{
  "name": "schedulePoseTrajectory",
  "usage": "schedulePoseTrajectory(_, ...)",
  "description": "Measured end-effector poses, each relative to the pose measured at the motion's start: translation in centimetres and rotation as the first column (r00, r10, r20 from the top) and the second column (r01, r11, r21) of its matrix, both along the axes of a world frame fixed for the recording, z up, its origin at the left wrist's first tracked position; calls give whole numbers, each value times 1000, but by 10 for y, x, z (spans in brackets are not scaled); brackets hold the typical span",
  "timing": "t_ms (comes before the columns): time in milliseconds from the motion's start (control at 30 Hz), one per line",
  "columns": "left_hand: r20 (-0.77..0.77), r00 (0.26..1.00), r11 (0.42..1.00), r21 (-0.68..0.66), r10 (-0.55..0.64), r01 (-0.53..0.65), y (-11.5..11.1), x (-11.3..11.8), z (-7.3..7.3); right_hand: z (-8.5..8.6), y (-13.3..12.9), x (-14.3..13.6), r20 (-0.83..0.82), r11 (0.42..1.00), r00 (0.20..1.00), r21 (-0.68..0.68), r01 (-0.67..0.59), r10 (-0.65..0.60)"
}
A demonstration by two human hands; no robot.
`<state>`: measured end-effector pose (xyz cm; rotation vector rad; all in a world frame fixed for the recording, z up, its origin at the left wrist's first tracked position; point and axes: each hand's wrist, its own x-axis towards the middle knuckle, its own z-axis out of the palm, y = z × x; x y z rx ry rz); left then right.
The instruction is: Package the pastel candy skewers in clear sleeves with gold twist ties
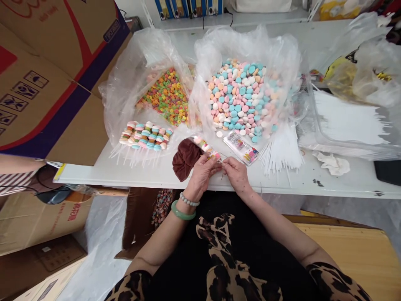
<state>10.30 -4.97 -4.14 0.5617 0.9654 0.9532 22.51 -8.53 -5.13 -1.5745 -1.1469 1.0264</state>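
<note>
Evidently, left hand (203, 170) grips wrapped candy piece (205, 146) near bench (147, 177) front edge, long axis slanting toward back-left corner; right hand (236, 173), fingertips pinched together, nearer its front end.

Printed cardboard box (62, 79), blue folders (196, 9), crumpled tissue (335, 163)

Narrow gap between white sticks (278, 155) and crumpled tissue (333, 164).
</note>
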Motion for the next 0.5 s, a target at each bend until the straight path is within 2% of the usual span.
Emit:
schedulePoseTrajectory(100,-166,983,996,33,-80,87,-2,-1,-6,-3,0,4,-139,999,990,-50,15,-22)
schedulePoseTrajectory(267,-408,911,981,192,56,26,-3,-2,-11,-1,-1,4,-399,987,917,-150,-53,-12)
schedulePoseTrajectory(400,-616,759,905,417,212,85,-7,-6,-8,3,-2,5,-444,982,895,-186,-42,-46)
schedulePoseTrajectory(500,-687,689,874,458,232,163,-8,-9,-3,4,-3,6,-401,986,916,-160,-41,-27)
